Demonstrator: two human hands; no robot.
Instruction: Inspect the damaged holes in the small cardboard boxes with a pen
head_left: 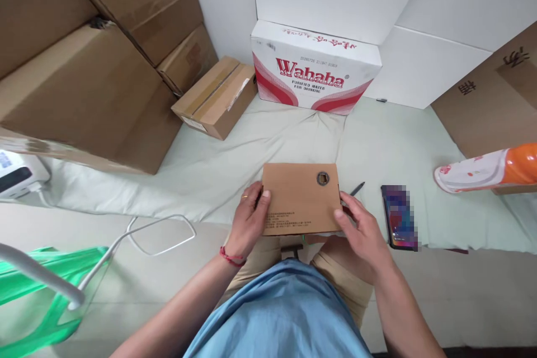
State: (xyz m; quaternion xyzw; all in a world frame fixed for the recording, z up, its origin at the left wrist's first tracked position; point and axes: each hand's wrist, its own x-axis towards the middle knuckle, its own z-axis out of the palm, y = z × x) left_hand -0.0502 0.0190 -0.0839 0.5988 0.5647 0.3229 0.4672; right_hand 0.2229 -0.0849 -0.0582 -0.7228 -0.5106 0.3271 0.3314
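Observation:
A flat brown cardboard box (300,196) is held between my two hands at the front edge of the cloth-covered surface. Small printed text runs along its near left side, and a dark round mark sits near its far right corner. My left hand (250,215) grips the left side, thumb on top and fingers at the edge. On the opposite side, my right hand (361,226) has its thumb on the top face and its fingers along the right edge. Just beyond my right fingers lies a dark pen (357,189), partly hidden. The box's underside is out of sight.
A phone (399,218) lies to the right, near an orange-capped bottle (486,166). At the back stand a white and red Wahaba carton (314,70) and a small taped box (216,95). Large cartons (92,95) are stacked left; a white cable (163,246) hangs below.

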